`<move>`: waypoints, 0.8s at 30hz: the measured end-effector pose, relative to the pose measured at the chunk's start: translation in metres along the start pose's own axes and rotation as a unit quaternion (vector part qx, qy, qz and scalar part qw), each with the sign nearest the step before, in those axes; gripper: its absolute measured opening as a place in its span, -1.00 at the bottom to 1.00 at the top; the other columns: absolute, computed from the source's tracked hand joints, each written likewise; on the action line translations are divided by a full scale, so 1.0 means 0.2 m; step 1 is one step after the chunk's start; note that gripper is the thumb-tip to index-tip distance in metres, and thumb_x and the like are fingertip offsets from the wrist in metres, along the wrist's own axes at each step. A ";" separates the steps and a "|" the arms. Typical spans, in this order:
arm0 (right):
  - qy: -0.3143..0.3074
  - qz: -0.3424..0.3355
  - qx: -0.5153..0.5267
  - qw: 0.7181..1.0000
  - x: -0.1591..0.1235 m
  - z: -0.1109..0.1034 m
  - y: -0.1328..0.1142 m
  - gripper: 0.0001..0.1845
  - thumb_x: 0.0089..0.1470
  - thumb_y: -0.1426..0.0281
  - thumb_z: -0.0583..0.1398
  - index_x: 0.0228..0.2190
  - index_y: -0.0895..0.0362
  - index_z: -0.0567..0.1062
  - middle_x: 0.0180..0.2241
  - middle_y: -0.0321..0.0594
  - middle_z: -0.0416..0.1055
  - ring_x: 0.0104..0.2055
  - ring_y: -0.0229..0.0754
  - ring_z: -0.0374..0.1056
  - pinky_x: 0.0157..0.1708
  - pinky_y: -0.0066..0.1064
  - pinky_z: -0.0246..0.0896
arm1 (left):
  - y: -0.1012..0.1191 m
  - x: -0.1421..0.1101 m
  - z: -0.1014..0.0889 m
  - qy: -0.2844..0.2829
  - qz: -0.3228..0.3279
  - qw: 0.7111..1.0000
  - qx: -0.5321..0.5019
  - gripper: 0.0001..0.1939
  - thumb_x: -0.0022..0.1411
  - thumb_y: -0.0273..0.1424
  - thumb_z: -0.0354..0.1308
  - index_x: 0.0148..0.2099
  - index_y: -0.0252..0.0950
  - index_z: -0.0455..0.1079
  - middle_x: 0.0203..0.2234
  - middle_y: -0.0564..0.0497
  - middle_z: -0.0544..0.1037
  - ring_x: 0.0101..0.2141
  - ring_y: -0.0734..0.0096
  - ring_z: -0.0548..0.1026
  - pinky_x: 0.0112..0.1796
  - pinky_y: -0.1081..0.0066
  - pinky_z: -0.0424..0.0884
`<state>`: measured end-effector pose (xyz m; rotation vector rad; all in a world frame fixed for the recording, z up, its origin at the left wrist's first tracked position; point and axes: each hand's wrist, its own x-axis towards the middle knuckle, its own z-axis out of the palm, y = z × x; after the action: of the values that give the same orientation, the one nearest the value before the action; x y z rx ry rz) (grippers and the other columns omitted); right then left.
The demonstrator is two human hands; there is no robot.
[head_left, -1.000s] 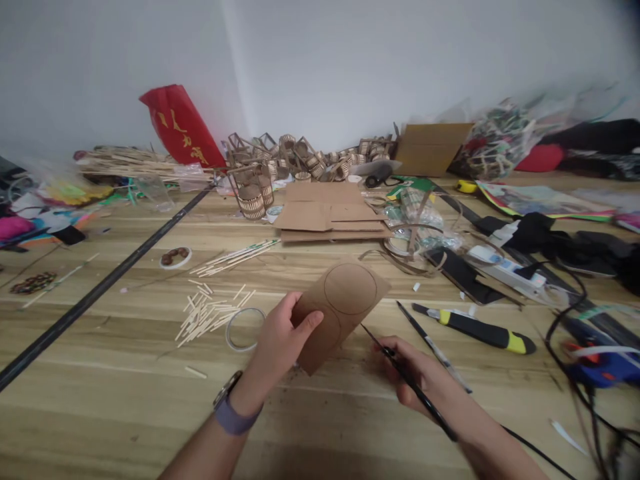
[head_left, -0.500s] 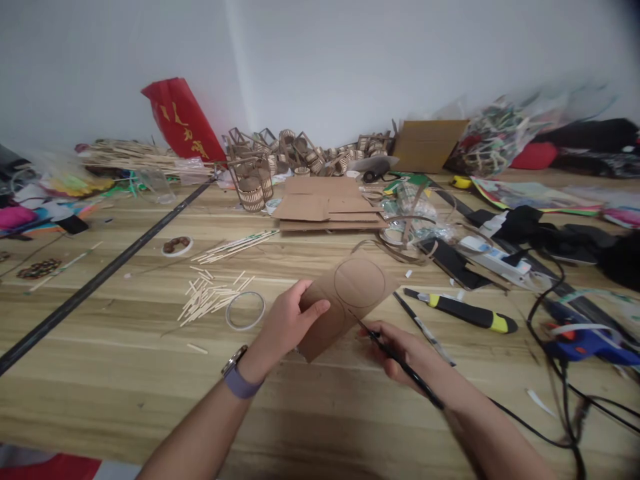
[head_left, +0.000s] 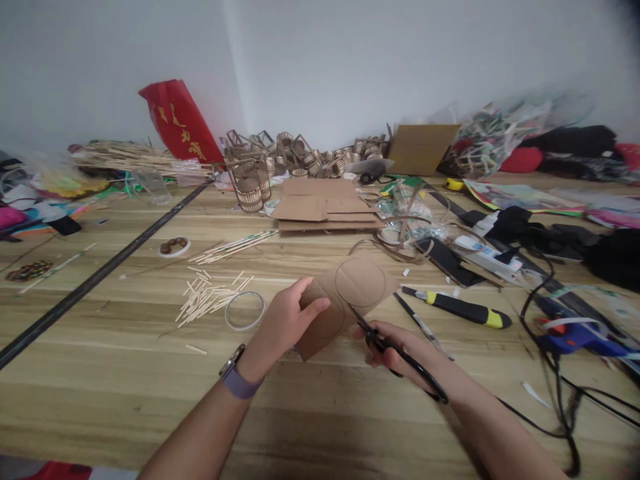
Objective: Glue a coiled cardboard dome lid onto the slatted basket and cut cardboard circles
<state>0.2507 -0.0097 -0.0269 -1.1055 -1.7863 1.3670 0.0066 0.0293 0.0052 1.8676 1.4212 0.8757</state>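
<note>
My left hand (head_left: 293, 313) grips the left edge of a brown piece of cardboard (head_left: 330, 287), thumb on top. Two circles are drawn on the cardboard, one at its far end and one nearer me. My right hand (head_left: 395, 347) holds black-handled scissors (head_left: 415, 370), their blades lying at the cardboard's right edge between the two circles. How far the blades have cut in is hard to see. Left of my left hand, a tape ring (head_left: 245, 311) lies beside short cut sticks (head_left: 207, 300).
A yellow-black utility knife (head_left: 463, 309), a pen (head_left: 420, 323) and a blue glue gun (head_left: 575, 330) with a cable lie to the right. Folded cardboard (head_left: 320, 203) lies ahead, with small woven baskets (head_left: 250, 193) behind. A power strip (head_left: 490, 257) sits at the right.
The scissors have moved left onto the cardboard between the two circles, and their handles have spread apart. My left hand keeps hold of the cardboard. The view has shifted slightly.
</note>
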 end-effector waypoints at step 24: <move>-0.027 0.032 -0.074 0.996 0.05 0.02 0.02 -0.19 0.01 -0.31 -0.01 -0.29 0.20 0.47 -0.58 -0.36 0.14 -0.62 -0.33 0.03 -0.70 -0.50 -0.04 | 0.01 -0.03 0.06 -0.001 0.002 1.000 0.023 -0.63 0.26 -0.24 0.14 0.06 -0.27 0.37 -0.14 -0.09 0.61 -0.14 0.12 0.54 -0.17 0.27 0.41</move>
<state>0.2434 -0.0022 -0.0311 -1.2235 -1.9316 1.3308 0.0161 0.0212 -0.0019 1.9051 1.4476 0.8489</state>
